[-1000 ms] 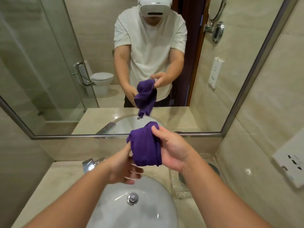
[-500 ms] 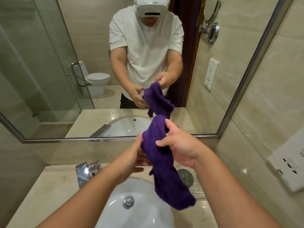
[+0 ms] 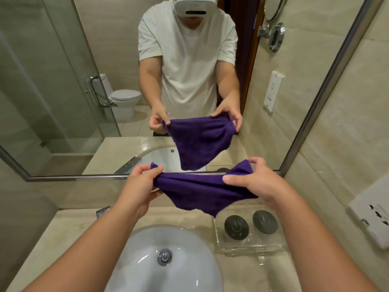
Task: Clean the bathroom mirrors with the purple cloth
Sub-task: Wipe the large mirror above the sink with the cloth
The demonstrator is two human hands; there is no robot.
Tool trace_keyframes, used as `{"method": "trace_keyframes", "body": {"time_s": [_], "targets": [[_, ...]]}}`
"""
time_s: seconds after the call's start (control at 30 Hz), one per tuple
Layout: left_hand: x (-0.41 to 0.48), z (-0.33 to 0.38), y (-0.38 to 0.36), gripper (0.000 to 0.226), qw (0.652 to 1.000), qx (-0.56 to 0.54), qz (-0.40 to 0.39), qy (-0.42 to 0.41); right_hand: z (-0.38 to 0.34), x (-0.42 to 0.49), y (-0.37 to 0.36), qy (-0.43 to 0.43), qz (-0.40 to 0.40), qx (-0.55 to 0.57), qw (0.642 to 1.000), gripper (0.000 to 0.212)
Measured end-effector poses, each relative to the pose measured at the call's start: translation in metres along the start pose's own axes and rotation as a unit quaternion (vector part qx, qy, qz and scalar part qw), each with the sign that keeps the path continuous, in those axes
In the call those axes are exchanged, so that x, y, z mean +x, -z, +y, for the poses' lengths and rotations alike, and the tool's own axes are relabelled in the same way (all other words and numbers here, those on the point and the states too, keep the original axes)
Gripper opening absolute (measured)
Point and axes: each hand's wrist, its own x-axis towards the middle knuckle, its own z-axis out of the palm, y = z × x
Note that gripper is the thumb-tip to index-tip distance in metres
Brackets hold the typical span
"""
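Observation:
The purple cloth (image 3: 202,189) is stretched out between both hands above the back of the sink, its lower edge hanging in a point. My left hand (image 3: 141,186) pinches its left corner and my right hand (image 3: 254,182) pinches its right corner. Both hands are held just in front of the lower edge of the large wall mirror (image 3: 63,81), without touching the glass. The mirror shows the person, the hands and the cloth. A small round mirror on a chrome arm (image 3: 273,20) appears only as a reflection at the top right.
A white basin (image 3: 147,260) is set in the beige counter (image 3: 54,239) below my arms, with a chrome tap (image 3: 103,210) behind it. A clear tray (image 3: 248,247) with two dark round lids sits to the right. A wall socket (image 3: 370,216) sticks out at the right.
The cloth was bunched and hanging from my right hand. My left hand has now taken one corner, and the hands have moved apart, spreading the cloth out wide.

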Motion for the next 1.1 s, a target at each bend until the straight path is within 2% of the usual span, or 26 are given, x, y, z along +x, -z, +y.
{"method": "trace_keyframes", "body": {"time_s": [0.03, 0.07, 0.1, 0.13, 0.17, 0.2, 0.23, 0.27, 0.33, 0.4, 0.47, 0.5, 0.57, 0.63, 0.67, 0.73, 0.77, 0.8, 0.83, 0.9, 0.93, 0.97, 1.03, 1.1], "targets": [[0.000, 0.002, 0.003, 0.009, 1.000, 0.021, -0.005, -0.003, 0.000, -0.001, 0.001, 0.007, -0.043, -0.051, 0.998, 0.138], [0.001, 0.003, 0.006, 0.013, 0.998, 0.059, -0.013, -0.008, 0.001, -0.002, 0.001, 0.011, -0.092, -0.126, 0.988, 0.143], [0.002, 0.003, 0.010, 0.021, 0.993, 0.117, -0.021, -0.018, 0.002, -0.003, 0.000, 0.018, -0.132, -0.217, 0.967, 0.134], [0.004, 0.004, 0.015, 0.031, 0.979, 0.200, -0.024, -0.036, 0.004, -0.002, -0.002, 0.027, -0.153, -0.296, 0.943, 0.107], [0.007, 0.004, 0.020, 0.041, 0.953, 0.295, -0.021, -0.061, 0.006, 0.000, -0.004, 0.035, -0.145, -0.339, 0.929, 0.071], [0.008, 0.006, 0.024, 0.047, 0.922, 0.377, -0.017, -0.085, 0.006, 0.004, -0.007, 0.036, -0.109, -0.338, 0.934, 0.039], [0.008, 0.009, 0.027, 0.050, 0.901, 0.422, -0.019, -0.095, 0.007, 0.007, -0.010, 0.039, -0.066, -0.308, 0.948, 0.018], [0.007, 0.012, 0.028, 0.048, 0.898, 0.430, -0.031, -0.089, 0.008, 0.011, -0.011, 0.046, -0.015, -0.273, 0.961, 0.008], [0.001, 0.016, 0.028, 0.046, 0.920, 0.380, -0.090, -0.035, 0.007, 0.020, -0.012, 0.083, 0.081, -0.292, 0.949, 0.003], [-0.003, 0.021, 0.025, 0.051, 0.927, 0.329, -0.180, 0.023, 0.008, 0.032, -0.013, 0.091, 0.140, -0.296, 0.940, 0.010], [0.001, 0.018, 0.021, 0.043, 0.928, 0.295, -0.226, 0.017, 0.009, 0.046, -0.015, 0.096, 0.221, -0.229, 0.943, 0.014], [0.006, 0.015, 0.017, 0.032, 0.935, 0.291, -0.201, -0.012, 0.010, 0.053, -0.016, 0.106, 0.264, -0.192, 0.939, 0.015], [0.019, 0.005, 0.005, 0.013, 0.953, 0.277, -0.098, -0.074, 0.011, 0.068, -0.027, 0.104, 0.319, -0.112, 0.936, 0.019], [0.033, -0.009, -0.013, 0.016, 0.970, 0.216, -0.026, -0.107, 0.008, 0.083, -0.045, 0.045, 0.332, 0.086, 0.938, 0.027], [0.039, -0.016, -0.022, 0.018, 0.976, 0.181, 0.006, -0.116, 0.003, 0.087, -0.056, -0.015, 0.314, 0.247, 0.917, 0.030], [0.048, -0.028, -0.037, 0.027, 0.984, 0.115, 0.072, -0.118, -0.007, 0.092, -0.075, -0.140, 0.195, 0.516, 0.823, 0.028], [0.052, -0.032, -0.043, 0.035, 0.988, 0.071, 0.098, -0.096, -0.010, 0.095, -0.084, -0.159, 0.135, 0.586, 0.783, 0.028], [0.056, -0.033, -0.048, 0.041, 0.992, 0.023, 0.111, -0.052, -0.013, 0.099, -0.094, -0.159, 0.098, 0.623, 0.760, 0.032], [0.060, -0.033, -0.053, 0.045, 0.994, -0.021, 0.110, 0.013, -0.016, 0.104, -0.102, -0.150, 0.085, 0.633, 0.755, 0.037], [0.065, -0.030, -0.059, 0.059, 0.977, -0.082, 0.062, 0.188, -0.026, 0.109, -0.113, -0.128, 0.114, 0.601, 0.781, 0.046], [0.065, -0.029, -0.061, 0.069, 0.960, -0.103, 0.029, 0.258, -0.031, 0.111, -0.117, -0.107, 0.147, 0.563, 0.806, 0.049], [0.066, -0.028, -0.064, 0.074, 0.948, -0.118, 0.000, 0.294, -0.035, 0.112, -0.119, -0.077, 0.190, 0.514, 0.833, 0.049], [0.068, -0.029, -0.071, 0.075, 0.953, -0.127, -0.021, 0.273, -0.038, 0.113, -0.119, 0.007, 0.281, 0.396, 0.874, 0.047], [0.074, -0.033, -0.079, 0.073, 0.972, -0.134, 0.004, 0.192, -0.032, 0.113, -0.119, 0.134, 0.344, 0.271, 0.889, 0.036]]}}
